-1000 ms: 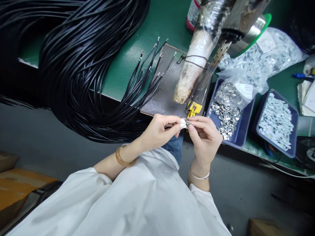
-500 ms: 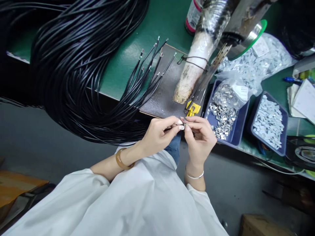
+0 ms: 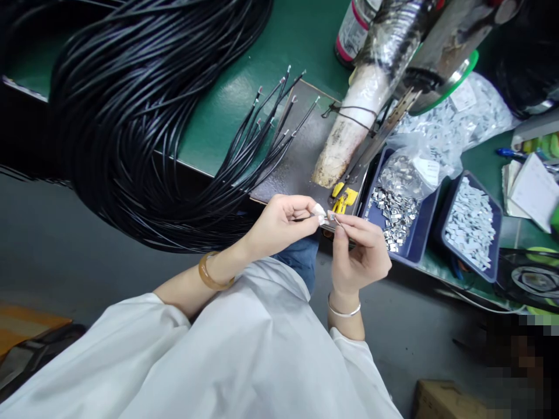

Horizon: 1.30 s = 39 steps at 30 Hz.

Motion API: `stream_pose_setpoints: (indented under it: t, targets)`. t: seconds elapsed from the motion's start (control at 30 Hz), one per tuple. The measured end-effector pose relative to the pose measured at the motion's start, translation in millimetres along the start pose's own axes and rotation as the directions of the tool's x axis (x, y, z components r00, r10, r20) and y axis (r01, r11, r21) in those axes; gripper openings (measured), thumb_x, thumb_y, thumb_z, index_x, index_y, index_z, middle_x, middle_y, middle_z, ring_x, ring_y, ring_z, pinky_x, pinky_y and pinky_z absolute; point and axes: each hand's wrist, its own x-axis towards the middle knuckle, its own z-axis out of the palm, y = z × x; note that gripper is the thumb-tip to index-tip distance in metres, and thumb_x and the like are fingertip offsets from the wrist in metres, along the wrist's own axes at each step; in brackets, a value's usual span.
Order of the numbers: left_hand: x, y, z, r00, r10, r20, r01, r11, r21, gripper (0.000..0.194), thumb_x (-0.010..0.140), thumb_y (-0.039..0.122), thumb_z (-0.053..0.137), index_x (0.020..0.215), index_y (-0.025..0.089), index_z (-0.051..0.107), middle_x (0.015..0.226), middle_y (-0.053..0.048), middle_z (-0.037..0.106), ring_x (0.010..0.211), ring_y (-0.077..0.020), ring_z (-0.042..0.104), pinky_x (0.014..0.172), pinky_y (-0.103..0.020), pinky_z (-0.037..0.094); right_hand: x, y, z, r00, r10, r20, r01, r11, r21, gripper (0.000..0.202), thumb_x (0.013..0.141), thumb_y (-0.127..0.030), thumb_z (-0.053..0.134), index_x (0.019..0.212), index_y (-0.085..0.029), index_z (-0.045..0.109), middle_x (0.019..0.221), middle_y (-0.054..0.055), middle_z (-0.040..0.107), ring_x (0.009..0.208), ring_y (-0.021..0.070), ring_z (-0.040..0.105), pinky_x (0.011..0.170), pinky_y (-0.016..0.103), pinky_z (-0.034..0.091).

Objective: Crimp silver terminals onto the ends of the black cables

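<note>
My left hand pinches a thin black cable end between thumb and forefinger, in front of the table edge. Close to its fingertips, my right hand has its fingers together around a tiny wire at the cable's tip, mostly hidden by the fingers. White coverings show on some left fingertips. Just beyond the hands, a yellow-handled tool lies on a dark board. A large bundle of black cables hangs over the table edge at the left, its stripped ends fanned over the board.
A blue tray holds shiny metal pieces and a plastic bag; another tray holds pale pieces. A wrapped post leans above the board. Behind are a jar and a large bag of pale pieces. Papers lie at the right.
The fingertips of my hands have drawn slightly apart, and the right thumb has dropped lower, away from the wire. The whole view has shifted a little.
</note>
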Motion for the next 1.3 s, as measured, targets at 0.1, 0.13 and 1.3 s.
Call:
stream_pose_setpoints:
  t: [0.1,0.13,1.3]
  targets:
    - [2.2,0.4,-2.0,1.000,-0.005,-0.018,0.005,1.000,0.024,0.016,0.077,0.028,0.073,0.070,0.014,0.069,0.054,0.004,0.046,0.051,-0.0071,0.035,0.049,-0.023,0.027,1.3,4.7,1.9,0.995,0.103,-0.003,-0.101,0.987,0.128,0.019,0.092,-0.011,0.060,0.103,-0.026,0.064,0.099,0.003,0.075,0.093,0.0178,0.075,0.080,0.038,0.064]
    - [2.7,0.3,-2.7,1.000,-0.006,-0.029,0.007,0.999,0.031,0.015,0.078,0.028,0.072,0.072,0.014,0.070,0.057,0.002,0.050,0.054,-0.0083,0.039,0.051,-0.023,0.030,1.6,6.2,2.4,0.993,0.114,0.002,-0.113,0.983,0.145,0.018,0.092,-0.010,0.060,0.102,-0.025,0.064,0.099,0.003,0.075,0.093,0.0175,0.075,0.081,0.037,0.064]
    - [12.4,-0.3,6.4,0.968,0.194,-0.159,-0.146,0.951,0.274,0.014,0.080,0.019,0.068,0.075,0.010,0.078,0.065,-0.002,0.068,0.054,-0.0060,0.052,0.049,-0.014,0.040,12.1,15.4,7.9,0.991,-0.136,-0.003,0.133,0.977,-0.167,0.018,0.082,-0.005,0.073,0.091,-0.019,0.066,0.098,0.004,0.077,0.089,0.0149,0.074,0.081,0.030,0.063]
